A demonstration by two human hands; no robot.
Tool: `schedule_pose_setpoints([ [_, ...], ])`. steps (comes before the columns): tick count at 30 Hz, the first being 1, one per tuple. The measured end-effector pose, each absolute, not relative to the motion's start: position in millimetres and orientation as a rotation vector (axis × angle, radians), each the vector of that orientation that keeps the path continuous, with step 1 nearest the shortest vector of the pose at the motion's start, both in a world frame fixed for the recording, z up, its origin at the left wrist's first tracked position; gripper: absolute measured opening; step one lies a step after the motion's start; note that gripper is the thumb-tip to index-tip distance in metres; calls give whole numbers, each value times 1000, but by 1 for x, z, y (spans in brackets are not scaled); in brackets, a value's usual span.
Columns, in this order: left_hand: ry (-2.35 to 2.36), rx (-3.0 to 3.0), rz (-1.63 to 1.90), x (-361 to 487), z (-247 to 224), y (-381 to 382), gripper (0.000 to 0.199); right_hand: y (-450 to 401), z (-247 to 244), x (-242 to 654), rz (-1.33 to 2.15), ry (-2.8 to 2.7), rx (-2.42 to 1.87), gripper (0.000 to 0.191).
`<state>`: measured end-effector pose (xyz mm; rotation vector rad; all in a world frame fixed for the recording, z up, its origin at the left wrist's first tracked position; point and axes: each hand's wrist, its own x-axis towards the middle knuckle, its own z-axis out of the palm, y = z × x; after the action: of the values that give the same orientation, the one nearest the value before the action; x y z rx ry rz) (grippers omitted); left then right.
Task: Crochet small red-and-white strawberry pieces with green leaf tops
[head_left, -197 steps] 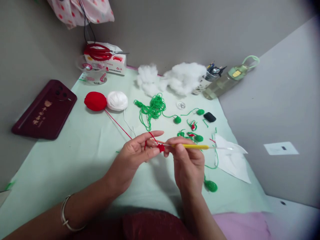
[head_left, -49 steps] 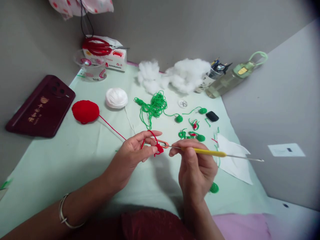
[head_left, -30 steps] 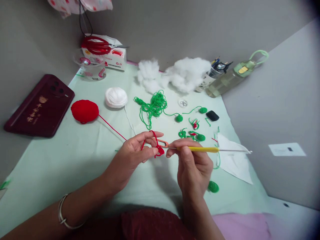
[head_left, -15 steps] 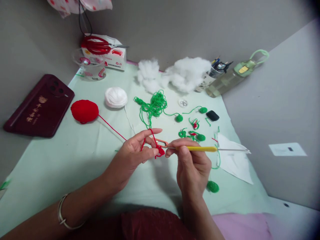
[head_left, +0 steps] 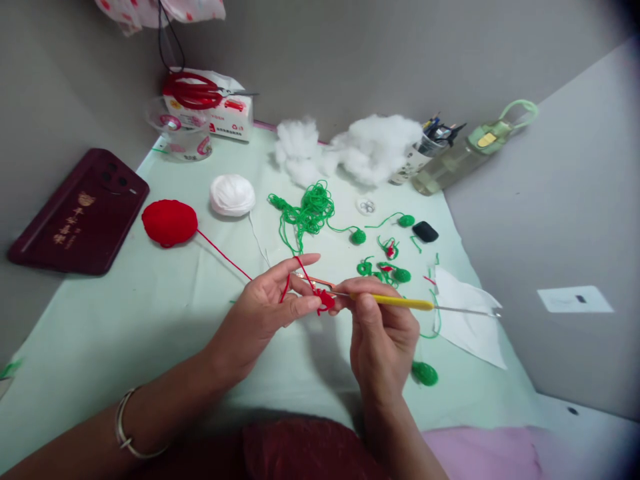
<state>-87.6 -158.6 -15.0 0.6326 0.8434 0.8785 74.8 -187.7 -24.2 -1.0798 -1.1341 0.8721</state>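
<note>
My left hand (head_left: 270, 300) pinches a small red crochet piece (head_left: 325, 301) between thumb and fingers, with red yarn looped over its raised index finger. That yarn runs back to a red ball (head_left: 170, 223) at the left. In my right hand (head_left: 383, 333) is a yellow-handled crochet hook (head_left: 405, 302), held like a pen, its tip at the red piece. A small orange clip-like item (head_left: 320, 283) shows between the hands, partly hidden by fingers. Beyond them lies tangled green yarn (head_left: 313, 210).
Behind are a white yarn ball (head_left: 233, 195), white stuffing (head_left: 377, 147), a plastic tub (head_left: 187, 140), red scissors (head_left: 195, 91) and a bottle (head_left: 450, 163). Small green pieces (head_left: 401, 275) and white paper (head_left: 465, 317) lie right; a dark red phone (head_left: 80, 213) is left.
My right hand has shifted slightly left, and the hook's back end has tilted a little lower. The red piece has moved slightly right and turned in my left fingers.
</note>
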Motion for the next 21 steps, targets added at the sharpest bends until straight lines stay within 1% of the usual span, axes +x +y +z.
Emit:
schedule_pose_setpoints([
  [6, 857, 634, 885, -88, -15, -157, 53, -186, -26, 75, 897, -1135, -1051, 16],
  [12, 807, 596, 895, -87, -18, -160, 59, -185, -29, 77, 985, -1139, -1020, 16],
  [18, 814, 604, 892, -87, -15, -158, 67, -182, -30, 76, 994, -1056, -1008, 13],
  [21, 822, 602, 896, -88, -15, -158, 68, -180, -29, 76, 1019, -1003, -997, 13],
])
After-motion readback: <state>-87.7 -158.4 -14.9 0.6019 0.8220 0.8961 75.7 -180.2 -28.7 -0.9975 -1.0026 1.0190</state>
